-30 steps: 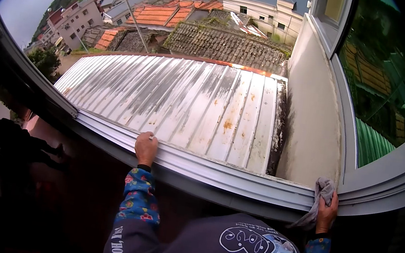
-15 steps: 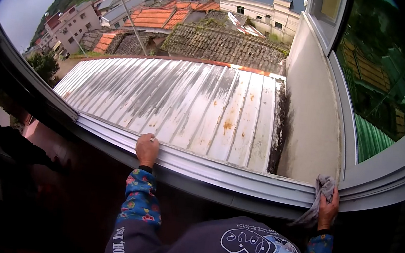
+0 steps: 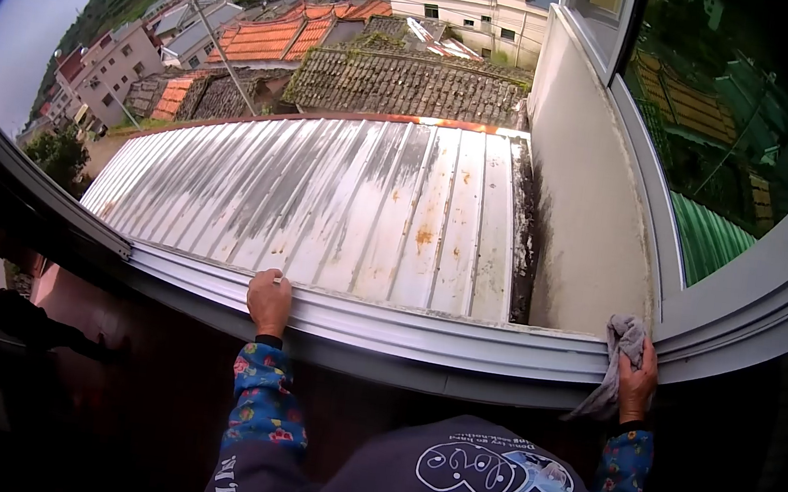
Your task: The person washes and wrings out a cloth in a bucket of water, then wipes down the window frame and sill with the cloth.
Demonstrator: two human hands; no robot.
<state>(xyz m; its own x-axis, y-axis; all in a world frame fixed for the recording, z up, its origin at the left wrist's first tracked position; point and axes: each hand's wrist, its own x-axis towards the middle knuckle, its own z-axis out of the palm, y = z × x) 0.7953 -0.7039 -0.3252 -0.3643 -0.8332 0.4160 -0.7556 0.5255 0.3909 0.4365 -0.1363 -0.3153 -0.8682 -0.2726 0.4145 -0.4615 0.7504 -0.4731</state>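
My left hand (image 3: pixel 269 304) is closed over the inner edge of a silvery window track (image 3: pixel 403 333), its fingers curled on the rails. A small pale spot shows at the fingertips, too small to name. At the right end of the track, my right hand (image 3: pixel 637 379) grips a crumpled grey cloth (image 3: pixel 623 355). Part of the cloth rests on the rails, and a corner hangs down the inner side. Both forearms wear blue floral sleeve covers.
A sliding glass pane (image 3: pixel 724 167) in a grey frame stands at the right, beside a plastered outer wall (image 3: pixel 592 171). Below the opening lies a rust-stained metal roof (image 3: pixel 340 206), with tiled roofs (image 3: pixel 402 87) beyond. A dark room lies at lower left.
The camera view has shifted slightly, so the scene sits a little further left and higher. Both hands keep about the same places on the track.
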